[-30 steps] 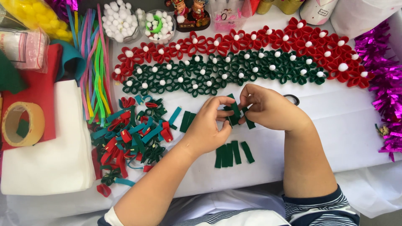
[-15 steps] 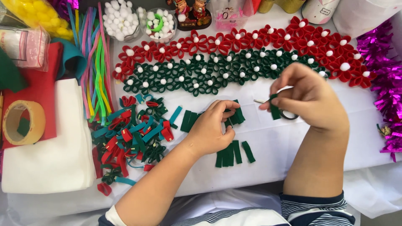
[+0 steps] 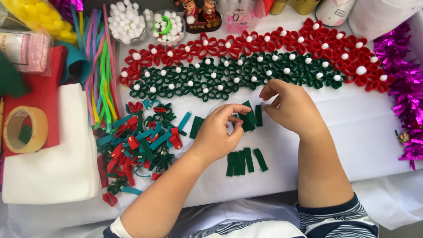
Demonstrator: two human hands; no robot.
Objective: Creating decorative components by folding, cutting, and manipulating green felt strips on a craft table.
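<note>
My left hand [image 3: 218,134] pinches a small bunch of dark green felt strips [image 3: 248,118] between thumb and forefinger, just above the white table [image 3: 352,132]. My right hand [image 3: 288,105] meets it from the right, and its fingertips grip one strip [image 3: 259,115] of that bunch. Several more cut green strips [image 3: 244,161] lie side by side below the hands, and two lie to the left [image 3: 196,127]. A long double band of red felt flowers [image 3: 308,39] and green felt flowers [image 3: 229,79], each with a white pompom, curves across the table behind the hands.
A heap of looped red, green and teal felt pieces [image 3: 141,145] lies to the left. Further left are a tape roll [image 3: 24,130], white felt [image 3: 53,172], red felt [image 3: 42,97] and coloured pipe cleaners [image 3: 99,70]. Pompom bowls [image 3: 128,22] stand at the back, purple tinsel [image 3: 405,88] on the right.
My right hand had swung up to the right with a scissors-like tool. It has come back down to the left hand at the green strips. The left hand stayed almost still.
</note>
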